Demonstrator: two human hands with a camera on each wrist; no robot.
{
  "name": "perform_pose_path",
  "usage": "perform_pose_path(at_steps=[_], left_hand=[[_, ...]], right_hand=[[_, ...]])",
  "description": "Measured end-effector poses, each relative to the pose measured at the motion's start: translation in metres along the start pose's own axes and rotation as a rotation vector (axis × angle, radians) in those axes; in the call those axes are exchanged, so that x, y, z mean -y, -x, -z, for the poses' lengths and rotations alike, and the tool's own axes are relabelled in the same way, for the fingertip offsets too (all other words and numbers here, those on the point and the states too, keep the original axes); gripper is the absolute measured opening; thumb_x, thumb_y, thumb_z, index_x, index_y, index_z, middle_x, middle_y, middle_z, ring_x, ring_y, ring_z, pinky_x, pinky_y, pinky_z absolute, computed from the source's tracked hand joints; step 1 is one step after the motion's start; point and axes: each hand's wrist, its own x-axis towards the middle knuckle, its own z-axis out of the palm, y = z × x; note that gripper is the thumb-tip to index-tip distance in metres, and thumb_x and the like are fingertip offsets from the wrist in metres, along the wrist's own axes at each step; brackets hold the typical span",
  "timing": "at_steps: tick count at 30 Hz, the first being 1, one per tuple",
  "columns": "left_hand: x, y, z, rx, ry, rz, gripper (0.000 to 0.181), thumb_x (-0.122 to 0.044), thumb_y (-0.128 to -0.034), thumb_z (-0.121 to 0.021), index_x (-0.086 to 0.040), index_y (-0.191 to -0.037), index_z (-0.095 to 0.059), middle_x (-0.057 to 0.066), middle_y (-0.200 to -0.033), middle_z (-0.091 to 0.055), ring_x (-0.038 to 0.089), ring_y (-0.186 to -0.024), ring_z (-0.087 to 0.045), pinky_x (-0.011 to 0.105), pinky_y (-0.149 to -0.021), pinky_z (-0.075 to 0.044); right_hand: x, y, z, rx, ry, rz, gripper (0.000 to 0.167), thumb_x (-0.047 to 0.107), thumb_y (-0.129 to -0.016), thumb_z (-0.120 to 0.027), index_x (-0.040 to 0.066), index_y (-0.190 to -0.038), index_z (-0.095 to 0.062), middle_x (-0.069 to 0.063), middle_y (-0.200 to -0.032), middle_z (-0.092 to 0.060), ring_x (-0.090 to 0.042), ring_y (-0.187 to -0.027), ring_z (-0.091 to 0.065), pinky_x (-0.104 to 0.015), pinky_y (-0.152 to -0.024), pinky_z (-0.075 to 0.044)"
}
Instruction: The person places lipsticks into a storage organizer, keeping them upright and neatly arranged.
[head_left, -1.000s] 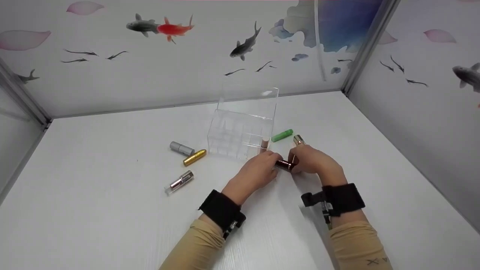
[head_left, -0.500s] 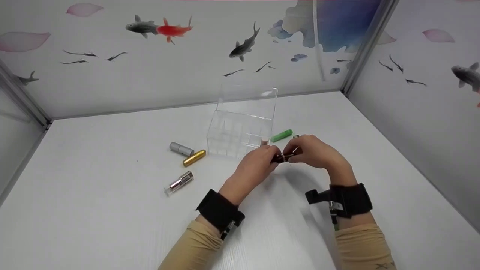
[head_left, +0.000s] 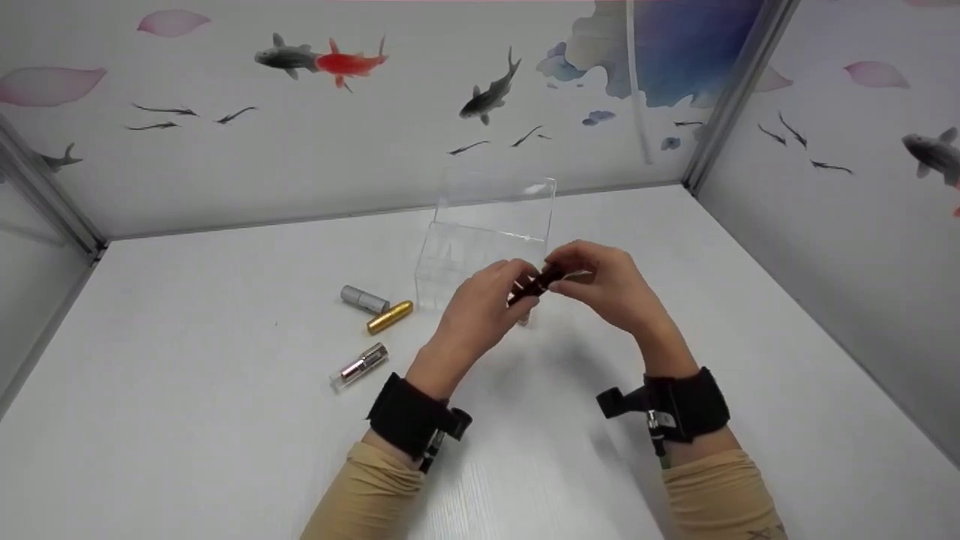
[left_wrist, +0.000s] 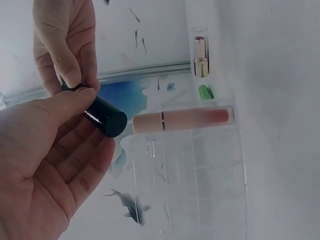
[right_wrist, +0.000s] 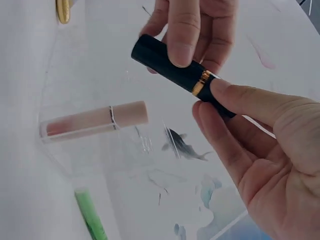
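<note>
- You hold the dark tube (right_wrist: 186, 78) with the gold band aloft, tilted, over the near right corner of the clear box (head_left: 429, 281).
- Your left hand (head_left: 480, 304) pinches its longer part; your right hand (head_left: 611, 289) pinches the short end past the band.
- Below your fingers, a peach tube (right_wrist: 90, 121) stands upright in the box's corner compartment.
- The box's clear lid (head_left: 495, 189) stands raised at the back; your hands hide part of the box from the head view.
- Right of the box lie a green tube (right_wrist: 91, 215) and a clear-capped lipstick (left_wrist: 201, 62).
- Left of it, you have 3 more: a silver tube (head_left: 364, 299), a gold tube (head_left: 390, 317) just beside it, and a clear-ended tube (head_left: 361, 366) nearer you.
- All rests on a white table (head_left: 187, 435), faintly grained.
- Behind, white wall panels (head_left: 375, 142) show printed fish and petals; metal posts (head_left: 739, 97) mark the corners.
</note>
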Motion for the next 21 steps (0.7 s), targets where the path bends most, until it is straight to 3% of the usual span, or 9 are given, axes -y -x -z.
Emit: perform_pose_path(at_steps=[8, 14, 21], left_hand=[[0.013, 0.001, 0.008, -0.114, 0.032, -0.003, 0.024, -0.017, -0.0941, -0.070, -0.009, -0.116, -0.064, 0.006, -0.107, -0.072, 0.016, -0.100, -0.070, 0.029, -0.083, -0.059], [0.020, -0.001, 0.005, -0.186, 0.034, 0.002, 0.026, -0.010, -0.0934, -0.069, -0.008, -0.118, -0.063, 0.007, -0.111, -0.070, 0.017, -0.105, -0.070, 0.026, -0.086, -0.059], [0.023, -0.003, -0.003, -0.198, 0.058, 0.021, 0.031, -0.007, -0.0957, -0.065, -0.006, -0.125, -0.056, 0.010, -0.119, -0.067, 0.019, -0.111, -0.069, 0.026, -0.089, -0.059]], right_hand=[[0.010, -0.005, -0.030, -0.178, -0.047, 0.038, 0.028, 0.001, -0.088, -0.073, 0.002, -0.115, -0.067, -0.014, -0.111, -0.073, -0.023, -0.104, -0.071, -0.022, -0.087, -0.058], [0.011, -0.008, -0.045, -0.286, 0.066, 0.166, 0.025, 0.003, -0.091, -0.069, 0.002, -0.116, -0.070, -0.012, -0.112, -0.073, -0.024, -0.103, -0.072, -0.029, -0.086, -0.060], [0.007, -0.013, -0.056, -0.335, 0.198, 0.260, 0.024, 0.003, -0.091, -0.069, 0.002, -0.115, -0.072, -0.013, -0.111, -0.072, -0.023, -0.100, -0.072, -0.031, -0.086, -0.060]])
